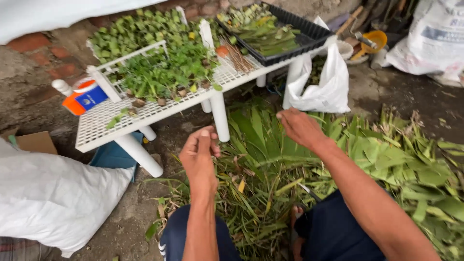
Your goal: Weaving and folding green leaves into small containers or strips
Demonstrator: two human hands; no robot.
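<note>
long green leaves [270, 145] lie heaped flat on the ground, beside the white rack [145, 116].

Both bare arms reach forward, the left hand [199, 155] with fingers curled in and thumb up, the right hand [300, 127] flat with its palm down.

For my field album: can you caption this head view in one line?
Seated person's left hand and right hand raised over a heap of long green leaves, beside a white rack of leafy cuttings.

Green leaves [386, 159], white rack [121, 116], black tray [309, 34].
</note>
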